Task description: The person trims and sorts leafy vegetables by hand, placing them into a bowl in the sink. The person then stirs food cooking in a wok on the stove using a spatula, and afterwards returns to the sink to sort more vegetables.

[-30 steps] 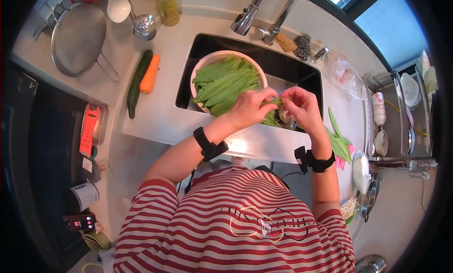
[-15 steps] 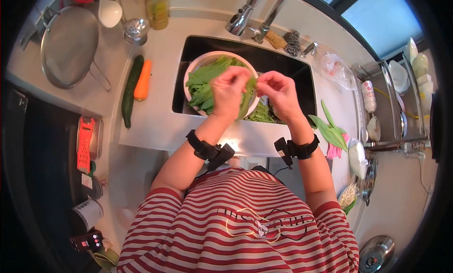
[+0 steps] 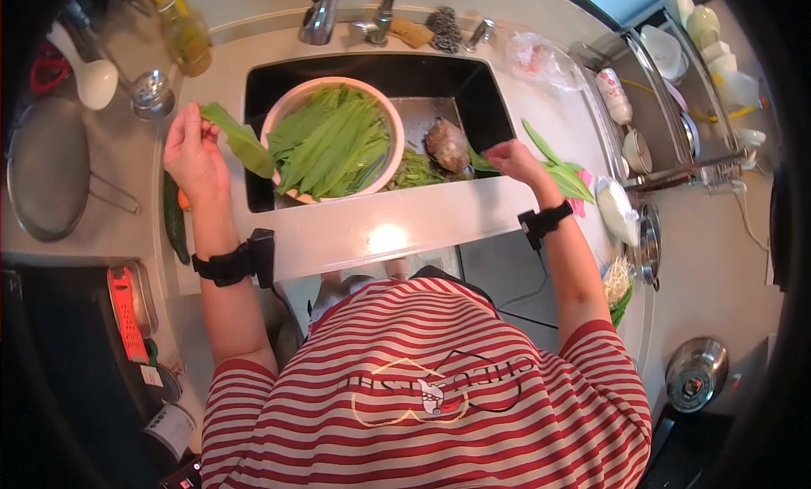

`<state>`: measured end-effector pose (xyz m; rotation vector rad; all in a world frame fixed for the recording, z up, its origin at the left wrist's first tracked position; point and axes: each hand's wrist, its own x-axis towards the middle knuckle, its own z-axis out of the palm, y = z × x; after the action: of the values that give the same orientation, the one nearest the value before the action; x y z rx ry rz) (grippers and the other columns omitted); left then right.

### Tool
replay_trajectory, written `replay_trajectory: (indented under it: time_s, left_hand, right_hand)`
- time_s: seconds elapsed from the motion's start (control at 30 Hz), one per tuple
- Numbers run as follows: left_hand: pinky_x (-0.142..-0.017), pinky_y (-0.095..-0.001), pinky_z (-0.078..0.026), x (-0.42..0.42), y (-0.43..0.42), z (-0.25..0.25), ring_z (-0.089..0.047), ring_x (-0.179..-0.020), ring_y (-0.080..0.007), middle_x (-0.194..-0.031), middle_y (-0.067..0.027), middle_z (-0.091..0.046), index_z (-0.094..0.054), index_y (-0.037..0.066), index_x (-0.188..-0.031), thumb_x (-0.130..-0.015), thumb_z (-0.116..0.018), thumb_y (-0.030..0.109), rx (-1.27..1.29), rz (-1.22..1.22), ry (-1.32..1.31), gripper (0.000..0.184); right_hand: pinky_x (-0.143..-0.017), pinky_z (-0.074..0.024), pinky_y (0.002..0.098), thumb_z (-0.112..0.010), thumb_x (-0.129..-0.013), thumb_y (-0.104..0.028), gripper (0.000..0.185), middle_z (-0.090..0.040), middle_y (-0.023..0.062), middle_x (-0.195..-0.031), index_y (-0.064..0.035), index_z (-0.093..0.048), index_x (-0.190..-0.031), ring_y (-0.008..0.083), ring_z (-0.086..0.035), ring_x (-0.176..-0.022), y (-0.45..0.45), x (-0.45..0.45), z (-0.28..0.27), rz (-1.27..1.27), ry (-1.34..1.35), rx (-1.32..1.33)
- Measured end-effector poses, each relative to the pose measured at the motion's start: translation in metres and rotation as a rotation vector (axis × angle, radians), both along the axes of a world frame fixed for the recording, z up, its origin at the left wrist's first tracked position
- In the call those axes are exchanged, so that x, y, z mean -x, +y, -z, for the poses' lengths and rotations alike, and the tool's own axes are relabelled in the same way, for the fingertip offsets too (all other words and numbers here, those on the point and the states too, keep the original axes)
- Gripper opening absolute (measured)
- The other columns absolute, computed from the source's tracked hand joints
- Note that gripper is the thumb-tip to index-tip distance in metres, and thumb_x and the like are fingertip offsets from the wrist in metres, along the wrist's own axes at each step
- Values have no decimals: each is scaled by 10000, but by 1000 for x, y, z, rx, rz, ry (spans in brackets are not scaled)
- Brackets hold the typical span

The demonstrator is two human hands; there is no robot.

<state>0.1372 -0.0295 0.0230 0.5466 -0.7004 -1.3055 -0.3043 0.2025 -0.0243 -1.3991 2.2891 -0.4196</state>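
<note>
My left hand (image 3: 196, 151), left of the sink, pinches the end of a long green leaf (image 3: 240, 141) whose other end reaches the rim of the pink bowl (image 3: 395, 134). Many long green leaves (image 3: 334, 142) fill that bowl, which stands in the left part of the black sink (image 3: 422, 66). At the sink's right edge, my right hand (image 3: 515, 161) has its fingers closed on a small piece of green leaf (image 3: 480, 161). Between the bowl and my right hand lie green scraps (image 3: 416, 169) and a brownish lump (image 3: 446, 145).
A cucumber (image 3: 175, 223) lies left of the sink, a carrot mostly hidden by my left wrist. Loose leaves (image 3: 557, 166) and a white bag (image 3: 618, 212) are on the right counter. The faucet (image 3: 319, 17) rises behind the sink; a dish rack (image 3: 676, 176) stands far right.
My hands have moved apart from above the bowl, the left one outward with a leaf, the right one to the sink's right edge. The view has shifted, uncovering the brownish lump.
</note>
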Motion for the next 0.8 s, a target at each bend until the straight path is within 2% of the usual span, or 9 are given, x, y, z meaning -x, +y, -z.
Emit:
replay_trajectory:
  time_s: [0.07,0.17,0.27,0.37,0.4,0.5,0.57,0.7,0.8]
  left_hand:
    - [-563,-208,-398,18,10,-1,-478,-640,-81,-748,-29,-555,-601,-27,-920,-818,-592,60,-15,21,-37,134]
    - [-548,-199,-402,31,21,-2,-488,-631,-78,-732,-32,-557,-609,-36,-921,-807,-606,56,-21,31,-111,147]
    - [-526,-186,-403,38,27,-3,-487,-602,-68,-720,-28,-558,-611,-35,-912,-803,-612,57,-11,36,-169,143]
    - [-528,-180,-399,47,37,-6,-489,-601,-62,-711,-21,-562,-617,-27,-901,-806,-609,61,-31,40,-203,130]
    - [-528,-180,-399,50,39,-5,-489,-601,-62,-711,-21,-562,-617,-27,-901,-806,-609,61,-33,35,-205,130]
    - [-534,-170,-393,56,41,0,-487,-602,-54,-721,-15,-575,-625,-17,-891,-808,-609,70,2,74,-236,121]
    - [-540,-168,-388,63,43,6,-484,-599,-48,-746,-14,-589,-631,-10,-883,-808,-612,79,40,65,-352,117]
    - [-601,-171,-408,74,49,6,-508,-643,-55,-777,-11,-599,-637,-4,-872,-808,-615,84,62,73,-433,111]
    - [-633,-171,-414,84,50,7,-537,-670,-70,-753,-26,-590,-582,2,-859,-843,-562,83,107,129,-427,85]
  right_hand:
    - [-641,-481,296,-602,-736,-111,201,-661,102,-800,-51,-657,-920,131,-598,-671,-6,-4,-18,88,-149,60]
    - [-662,-490,325,-602,-708,-133,190,-649,141,-789,-61,-670,-871,232,-631,-687,-1,42,-13,254,81,182]
    - [-619,-490,313,-616,-714,-172,191,-642,133,-696,-34,-670,-835,203,-626,-647,19,64,-10,225,448,-13]
    - [-691,-490,365,-625,-651,-189,154,-622,174,-722,-57,-671,-718,298,-618,-714,27,54,-7,229,359,-181]
    - [-718,-491,369,-643,-645,-211,206,-628,171,-771,-50,-661,-773,309,-616,-768,23,50,-8,292,276,-349]
    - [-731,-489,389,-645,-648,-215,269,-627,174,-851,-41,-639,-854,336,-603,-816,26,39,15,340,550,-327]
    - [-757,-472,419,-660,-654,-260,393,-604,205,-933,15,-591,-926,345,-583,-882,29,47,28,276,476,-385]
    - [-673,-482,384,-650,-639,-178,217,-626,175,-741,-6,-629,-769,323,-614,-712,29,71,51,293,364,-76]
    - [-630,-483,360,-642,-653,-162,142,-619,144,-672,-32,-634,-708,270,-611,-640,3,23,-17,252,210,124]
